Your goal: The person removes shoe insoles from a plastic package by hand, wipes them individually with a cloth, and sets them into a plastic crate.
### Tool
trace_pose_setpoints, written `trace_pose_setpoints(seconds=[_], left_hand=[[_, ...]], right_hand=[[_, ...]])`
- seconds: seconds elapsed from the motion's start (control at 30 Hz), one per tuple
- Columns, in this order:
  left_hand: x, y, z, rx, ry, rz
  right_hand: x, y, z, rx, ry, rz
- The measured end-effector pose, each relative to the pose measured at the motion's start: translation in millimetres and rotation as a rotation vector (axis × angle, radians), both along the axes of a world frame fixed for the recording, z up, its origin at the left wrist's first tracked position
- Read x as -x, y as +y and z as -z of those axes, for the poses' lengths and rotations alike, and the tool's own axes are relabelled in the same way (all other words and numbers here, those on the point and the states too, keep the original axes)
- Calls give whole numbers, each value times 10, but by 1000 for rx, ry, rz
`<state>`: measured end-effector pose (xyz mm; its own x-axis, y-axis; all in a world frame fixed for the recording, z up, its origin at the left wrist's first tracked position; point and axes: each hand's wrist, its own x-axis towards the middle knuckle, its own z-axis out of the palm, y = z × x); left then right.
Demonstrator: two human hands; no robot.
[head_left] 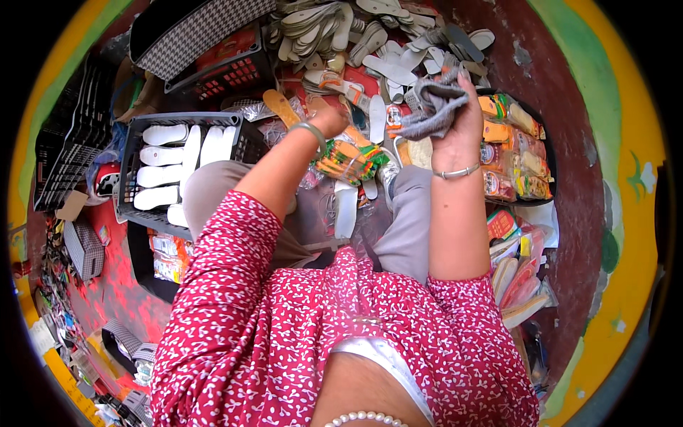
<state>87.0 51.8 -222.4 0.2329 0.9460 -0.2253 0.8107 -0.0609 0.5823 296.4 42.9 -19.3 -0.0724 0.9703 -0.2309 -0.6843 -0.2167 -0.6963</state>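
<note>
My right hand is raised at the right and closed around a crumpled grey cloth. My left hand reaches over the heap of insoles in front of my knees. Its fingers are bent down and partly hidden, so I cannot make out whether they grip anything. Next to it lies a tan insole. Just below that hand is a bundle of orange insoles in green-edged wrapping. A white insole lies between my legs, and another white insole sits between my two hands.
At the left a grey plastic crate holds several white insoles. A dark basket at the right carries packaged insoles. Pale insoles are piled at the far side. A houndstooth-patterned box rests over another crate.
</note>
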Motion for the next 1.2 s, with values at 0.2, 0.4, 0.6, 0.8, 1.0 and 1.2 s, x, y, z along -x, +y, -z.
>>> trace_pose_setpoints(seconds=[0.2, 0.4, 0.6, 0.8, 1.0, 1.2], left_hand=[[-253, -29, 1656, 300, -84, -324], [-638, 78, 1609, 966, -1332, -1270], [-1101, 408, 1921, 935, -1134, -1435], [-1300, 625, 2178, 1056, -794, -1492], [-1015, 355, 1775, 510, -930, -1216], [-365, 307, 227, 536, -2057, -752]], right_hand=[[-129, 245, 291, 107, -76, 43], [-87, 76, -34, 101, -169, 116], [-149, 93, -74, 206, -154, 70], [-198, 99, -93, 272, -133, 80], [-377, 155, 31, 237, -179, 98], [-513, 175, 130, 86, -21, 11]])
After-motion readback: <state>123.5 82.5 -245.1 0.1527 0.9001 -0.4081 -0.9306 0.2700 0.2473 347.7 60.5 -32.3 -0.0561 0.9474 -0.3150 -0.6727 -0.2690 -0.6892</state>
